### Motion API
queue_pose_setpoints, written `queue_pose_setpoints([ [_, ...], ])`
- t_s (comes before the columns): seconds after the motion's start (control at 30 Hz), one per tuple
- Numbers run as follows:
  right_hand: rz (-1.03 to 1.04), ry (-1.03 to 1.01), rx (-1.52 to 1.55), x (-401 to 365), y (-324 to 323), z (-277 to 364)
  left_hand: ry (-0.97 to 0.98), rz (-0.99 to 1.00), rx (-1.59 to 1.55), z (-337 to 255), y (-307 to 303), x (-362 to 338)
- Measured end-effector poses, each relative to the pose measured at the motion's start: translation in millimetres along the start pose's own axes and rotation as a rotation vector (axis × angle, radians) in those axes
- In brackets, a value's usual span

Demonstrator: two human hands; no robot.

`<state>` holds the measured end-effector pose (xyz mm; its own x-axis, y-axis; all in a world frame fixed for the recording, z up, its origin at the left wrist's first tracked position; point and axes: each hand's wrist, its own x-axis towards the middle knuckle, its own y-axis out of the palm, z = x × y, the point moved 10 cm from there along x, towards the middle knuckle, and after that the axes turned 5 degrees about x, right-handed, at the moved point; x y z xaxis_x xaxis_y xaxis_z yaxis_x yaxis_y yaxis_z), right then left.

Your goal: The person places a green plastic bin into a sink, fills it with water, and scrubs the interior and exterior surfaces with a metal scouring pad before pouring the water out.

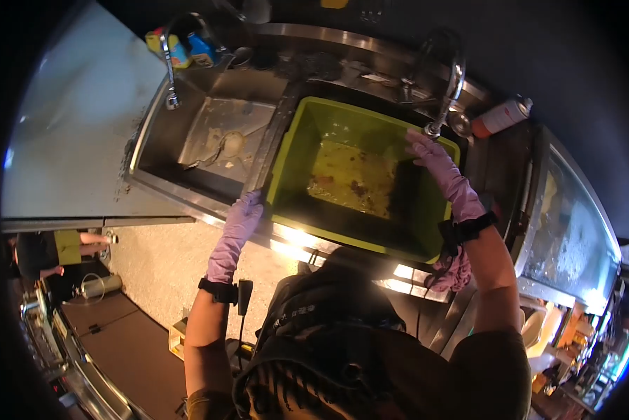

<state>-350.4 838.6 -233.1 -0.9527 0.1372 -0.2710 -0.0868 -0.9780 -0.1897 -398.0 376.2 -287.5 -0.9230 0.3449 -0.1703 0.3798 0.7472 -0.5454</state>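
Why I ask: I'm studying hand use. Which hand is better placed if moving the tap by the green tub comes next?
Probably right: the right hand is open and close to the tap, while the left hand is farther away, at the sink's front edge.

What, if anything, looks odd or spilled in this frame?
Dark scraps lie scattered across the bottom of the green tub, making it look dirty; I can't tell what they are. Nothing else plainly stands out.

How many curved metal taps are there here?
2: one tap over the left basin, and a second tap near the right hand, by the far edge of the green tub. The dark background may hide others.
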Motion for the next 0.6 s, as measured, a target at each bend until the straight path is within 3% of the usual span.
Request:
queue_pose_setpoints([
  [0.07, 0.012, 0.013, -0.44, -5.1, -26.1, -24.4, -0.007, 0.031, -0.071, 1.6, 15.1, 15.2],
  [0.1, -0.247, -0.106, -0.714, -21.8, -50.0, -18.3, 0.019, 0.073, 0.385, 0.8, 15.9, 21.7],
  [0.2, -0.665, -0.215, -0.722, -85.5, -85.4, -42.3, -0.21, 0.194, 0.541, 10.6, 31.2, 31.2],
  [0.33, -0.668, 0.165, -0.483, -113.1, -69.1, -99.6, -0.055, -0.003, 0.392, 4.7, 39.8, 40.7],
  [0.4, -0.673, 0.282, -0.403, -116.1, -63.3, -111.4, -0.081, 0.019, 0.316, 5.4, 43.5, 43.5],
  [0.43, -0.718, 0.245, -0.492, -116.9, -62.7, -102.3, -0.094, 0.028, 0.279, 8.0, 44.7, 45.5],
  [0.53, -0.767, 0.063, -0.081, -109.1, -74.7, -131.2, -0.033, -0.031, 0.181, 7.7, 38.5, 48.6],
  [0.6, -0.772, 0.096, 0.068, -111.4, -74.7, -139.3, -0.035, -0.031, 0.09, -33.2, 25.5, 50.2],
])
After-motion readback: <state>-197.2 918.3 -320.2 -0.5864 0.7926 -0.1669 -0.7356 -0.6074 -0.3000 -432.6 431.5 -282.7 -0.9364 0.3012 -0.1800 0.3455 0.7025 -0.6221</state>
